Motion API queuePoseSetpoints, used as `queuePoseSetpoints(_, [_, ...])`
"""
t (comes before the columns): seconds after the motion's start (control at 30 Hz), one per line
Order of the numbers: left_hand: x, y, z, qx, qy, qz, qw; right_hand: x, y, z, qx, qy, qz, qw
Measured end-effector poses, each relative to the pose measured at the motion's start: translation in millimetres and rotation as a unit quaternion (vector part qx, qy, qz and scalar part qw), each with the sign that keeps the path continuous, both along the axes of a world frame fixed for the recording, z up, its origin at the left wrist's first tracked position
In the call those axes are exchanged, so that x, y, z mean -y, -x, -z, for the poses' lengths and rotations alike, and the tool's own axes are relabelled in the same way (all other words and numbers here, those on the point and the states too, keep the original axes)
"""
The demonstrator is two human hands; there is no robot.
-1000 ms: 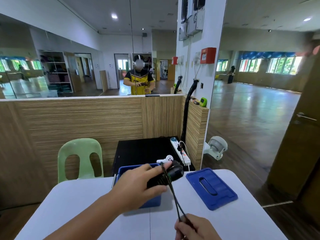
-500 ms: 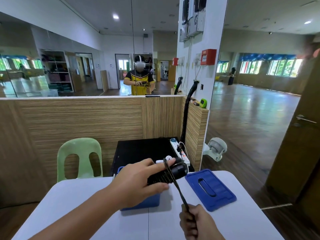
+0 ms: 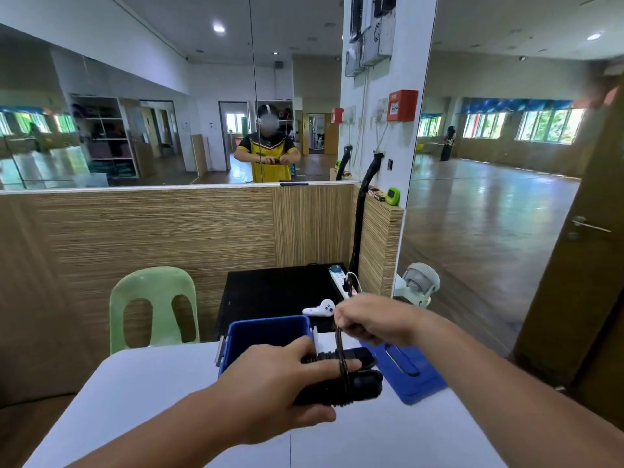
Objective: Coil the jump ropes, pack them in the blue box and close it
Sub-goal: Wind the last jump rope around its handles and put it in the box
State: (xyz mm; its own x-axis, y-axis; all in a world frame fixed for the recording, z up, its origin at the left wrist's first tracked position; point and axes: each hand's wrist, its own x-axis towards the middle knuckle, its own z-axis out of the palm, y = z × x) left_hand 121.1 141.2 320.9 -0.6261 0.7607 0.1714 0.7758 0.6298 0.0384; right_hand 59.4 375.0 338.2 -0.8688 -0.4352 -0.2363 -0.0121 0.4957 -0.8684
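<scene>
Pinching the rope [image 3: 339, 337], your right hand [image 3: 371, 320] has risen from the table's [image 3: 162, 386] near edge; your left hand [image 3: 270, 390] grips the seemingly rope-wrapped handles [image 3: 359, 386].

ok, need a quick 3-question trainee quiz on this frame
1. What does the left hand grip? A a ball; B the handles; C a bottle.
2. True or false: the lid is shut on the box.
3. Fill in: the ___ hand pinches the cord above the handles.
Key: 1 B. 2 False: the lid lies on the table, right of the open box. 3 right: the right hand holds the cord up.
</scene>
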Motion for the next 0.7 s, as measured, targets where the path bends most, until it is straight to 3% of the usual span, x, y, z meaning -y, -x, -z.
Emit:
queuePoseSetpoints(0.17, [1.9, -0.9, 5.5, 0.058, -0.003, -0.059, 0.997, 19.9, -12.4, -41.0, -0.189, -0.181, -0.058, 0.963])
queuePoseSetpoints(0.27, [1.0, 0.5, 8.0, 0.088, -0.023, -0.074, 0.993, 28.4, -26.6, -38.9, -0.245, -0.206, -0.025, 0.947])
queuePoseSetpoints(0.5, [4.5, -2.1, 18.2, 0.198, -0.177, -0.064, 0.962, 18.7, -49.8, -6.4, -0.291, -0.119, 0.069, 0.947])
queuePoseSetpoints(0.7, [-3.8, -9.1, 23.3, 0.263, -0.291, -0.091, 0.915, 14.4, -66.7, 12.3, -0.298, 0.085, 0.16, 0.937])
